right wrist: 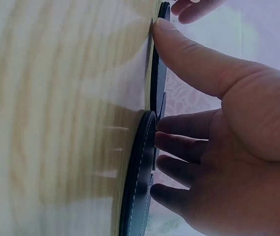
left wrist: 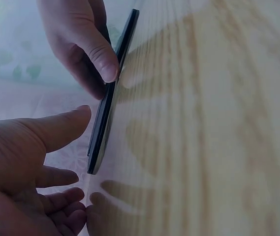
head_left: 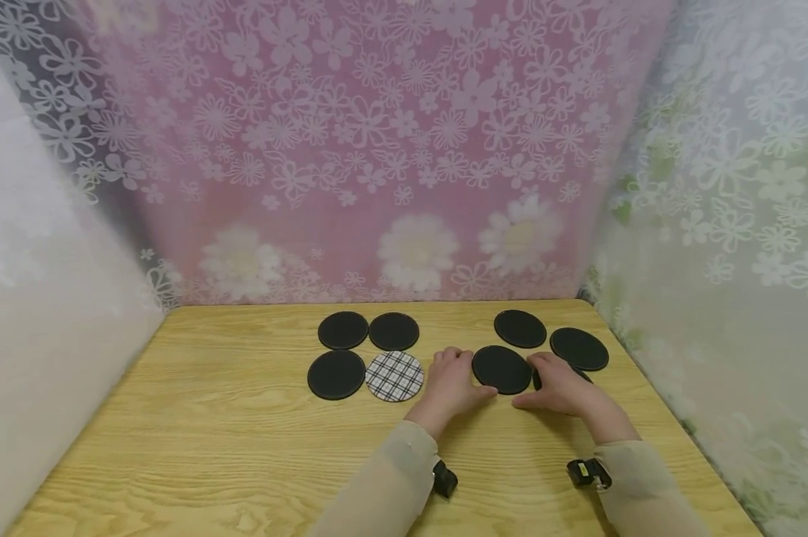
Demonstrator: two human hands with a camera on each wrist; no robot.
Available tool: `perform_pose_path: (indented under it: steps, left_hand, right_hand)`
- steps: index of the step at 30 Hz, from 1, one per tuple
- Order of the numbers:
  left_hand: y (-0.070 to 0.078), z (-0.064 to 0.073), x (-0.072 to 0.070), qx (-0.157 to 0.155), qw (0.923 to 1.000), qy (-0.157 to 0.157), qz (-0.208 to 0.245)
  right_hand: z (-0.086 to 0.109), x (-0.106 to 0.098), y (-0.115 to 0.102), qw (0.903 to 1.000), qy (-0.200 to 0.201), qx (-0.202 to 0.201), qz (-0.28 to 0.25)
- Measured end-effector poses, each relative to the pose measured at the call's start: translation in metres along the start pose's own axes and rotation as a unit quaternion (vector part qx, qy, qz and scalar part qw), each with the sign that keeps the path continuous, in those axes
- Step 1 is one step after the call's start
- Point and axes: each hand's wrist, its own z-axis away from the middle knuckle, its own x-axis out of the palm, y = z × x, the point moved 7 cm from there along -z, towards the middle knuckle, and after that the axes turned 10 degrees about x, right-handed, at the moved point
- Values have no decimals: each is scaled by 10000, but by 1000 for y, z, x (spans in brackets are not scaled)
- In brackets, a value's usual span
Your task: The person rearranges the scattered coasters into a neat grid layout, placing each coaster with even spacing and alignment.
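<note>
Head view had you with both hands down over the wooden surface (head_left: 209, 432), working around one black disc (head_left: 501, 370) that lay right between your fingers. Your left hand (head_left: 451, 388) had its fingers loosely spread at the disc's left edge, and your right hand (head_left: 565, 389) had spread fingers too, thumb by the near edge; didn't look like either was actually pinching it. Couldn't tell if the disc sat flat or a touch raised.

Progress-wise, imo, the group left of your left fingers looked sorted: three black discs (head_left: 336, 374) and a plaid disc (head_left: 395, 376) in a tidy square. The lot around your right fingers looked unfinished: two outlying discs (head_left: 580, 349) beyond them, plus a half-hidden disc (head_left: 536, 379) under them, all set looser. So probably about half done, with that side left to square up.
</note>
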Motion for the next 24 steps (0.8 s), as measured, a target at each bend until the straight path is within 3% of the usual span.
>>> perform_pose_path:
  steps: [24]
  left_hand:
    - [-2,1,4,-50,9999,-108,-119]
  right_hand:
    - [0,-3,-8,9990,311,297,152]
